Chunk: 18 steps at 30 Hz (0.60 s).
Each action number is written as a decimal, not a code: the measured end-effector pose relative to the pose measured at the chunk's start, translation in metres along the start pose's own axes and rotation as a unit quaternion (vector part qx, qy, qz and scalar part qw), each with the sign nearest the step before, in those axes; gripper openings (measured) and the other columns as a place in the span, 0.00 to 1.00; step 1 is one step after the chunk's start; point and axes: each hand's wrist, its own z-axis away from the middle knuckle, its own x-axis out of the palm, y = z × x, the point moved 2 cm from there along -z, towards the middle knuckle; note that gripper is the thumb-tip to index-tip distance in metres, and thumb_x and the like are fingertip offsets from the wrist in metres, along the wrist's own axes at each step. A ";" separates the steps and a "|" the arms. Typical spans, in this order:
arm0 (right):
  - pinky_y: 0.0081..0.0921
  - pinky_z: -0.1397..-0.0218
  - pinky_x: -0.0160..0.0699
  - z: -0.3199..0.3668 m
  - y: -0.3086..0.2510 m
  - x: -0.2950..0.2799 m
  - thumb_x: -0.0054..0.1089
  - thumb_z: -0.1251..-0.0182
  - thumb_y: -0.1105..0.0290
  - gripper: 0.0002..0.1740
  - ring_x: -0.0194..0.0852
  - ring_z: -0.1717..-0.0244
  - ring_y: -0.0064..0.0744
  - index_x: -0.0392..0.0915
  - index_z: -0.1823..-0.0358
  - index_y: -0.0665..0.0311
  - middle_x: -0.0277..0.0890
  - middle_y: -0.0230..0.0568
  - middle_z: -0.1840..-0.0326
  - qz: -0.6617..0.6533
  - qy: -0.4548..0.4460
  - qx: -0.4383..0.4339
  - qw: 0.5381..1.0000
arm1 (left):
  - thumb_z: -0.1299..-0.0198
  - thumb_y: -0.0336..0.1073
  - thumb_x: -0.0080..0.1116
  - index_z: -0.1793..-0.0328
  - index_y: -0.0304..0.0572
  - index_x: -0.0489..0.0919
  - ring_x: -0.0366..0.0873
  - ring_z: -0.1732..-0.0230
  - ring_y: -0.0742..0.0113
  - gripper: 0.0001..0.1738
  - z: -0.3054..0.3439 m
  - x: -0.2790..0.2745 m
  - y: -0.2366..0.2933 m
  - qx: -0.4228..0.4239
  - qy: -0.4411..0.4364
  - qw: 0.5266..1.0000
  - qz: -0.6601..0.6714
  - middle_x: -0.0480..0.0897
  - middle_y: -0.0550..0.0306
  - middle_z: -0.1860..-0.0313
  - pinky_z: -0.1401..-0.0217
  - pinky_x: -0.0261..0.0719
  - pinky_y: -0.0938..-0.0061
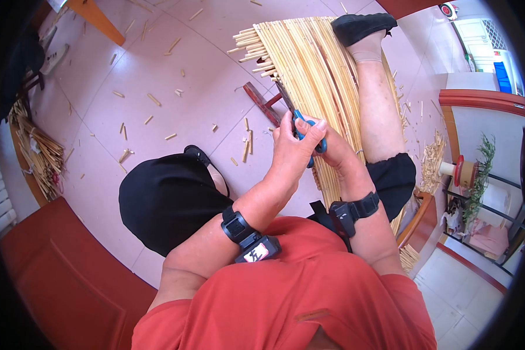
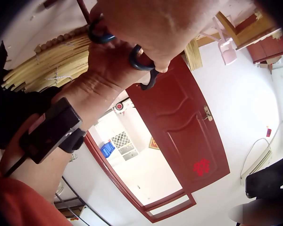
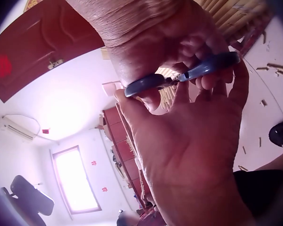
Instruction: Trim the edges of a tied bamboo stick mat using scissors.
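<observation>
In the head view both hands meet at a pair of scissors with blue handles point(image 1: 300, 121), whose dark blades point(image 1: 284, 96) point away from the body. My left hand point(image 1: 291, 149) grips the handles from the left, with its palm point(image 3: 188, 136) facing the right wrist camera. From the other side my right hand point(image 1: 337, 150) holds the same handles. The blades lie at the near left edge of a mat of pale reed stalks point(image 1: 315, 64). Fingers partly cover the handle loops point(image 2: 140, 60).
One black-shoed foot point(image 1: 361, 29) presses on the mat. A dark red wooden frame point(image 1: 262, 104) stands beside and partly under it. Short cut stalks point(image 1: 153, 99) litter the tiled floor. Stalk bundles point(image 1: 38, 146) lie at the left; a red-brown panel point(image 1: 76, 262) is near.
</observation>
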 end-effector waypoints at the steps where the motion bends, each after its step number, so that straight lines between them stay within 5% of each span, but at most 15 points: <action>1: 0.14 0.81 0.66 0.000 0.000 0.000 0.55 0.29 0.44 0.21 0.69 0.79 0.14 0.75 0.57 0.56 0.72 0.25 0.74 -0.012 -0.001 0.002 1.000 | 0.48 0.59 0.68 0.43 0.38 0.72 0.69 0.41 0.54 0.37 -0.003 -0.001 -0.005 0.005 0.022 1.000 -0.011 0.68 0.39 0.45 0.47 0.76 0.62; 9: 0.14 0.84 0.62 -0.003 -0.003 0.003 0.54 0.29 0.44 0.21 0.67 0.82 0.14 0.76 0.60 0.56 0.72 0.25 0.75 -0.032 0.046 0.026 0.998 | 0.48 0.58 0.68 0.43 0.38 0.72 0.68 0.42 0.53 0.36 -0.011 -0.004 0.002 0.002 0.017 1.000 -0.023 0.68 0.41 0.46 0.44 0.75 0.61; 11: 0.14 0.83 0.64 -0.006 0.002 0.000 0.56 0.29 0.47 0.20 0.68 0.80 0.14 0.76 0.60 0.58 0.73 0.26 0.75 -0.034 0.029 -0.003 0.999 | 0.46 0.62 0.67 0.23 0.33 0.55 0.78 0.56 0.68 0.55 -0.013 -0.007 -0.002 -0.002 -0.021 0.997 -0.068 0.73 0.51 0.49 0.65 0.80 0.75; 14: 0.12 0.83 0.65 -0.013 0.013 0.000 0.58 0.29 0.51 0.18 0.69 0.80 0.12 0.77 0.59 0.61 0.73 0.26 0.76 -0.029 0.052 -0.075 0.995 | 0.46 0.61 0.67 0.25 0.32 0.57 0.77 0.61 0.71 0.54 -0.024 -0.008 -0.025 0.088 0.037 0.993 -0.076 0.74 0.53 0.53 0.69 0.78 0.78; 18: 0.11 0.84 0.64 -0.012 0.014 -0.004 0.61 0.30 0.53 0.18 0.67 0.82 0.11 0.77 0.58 0.63 0.72 0.25 0.78 -0.040 0.028 -0.077 0.996 | 0.45 0.58 0.67 0.25 0.32 0.58 0.75 0.69 0.75 0.51 -0.010 -0.009 0.001 0.006 -0.031 0.999 -0.033 0.74 0.58 0.60 0.74 0.74 0.81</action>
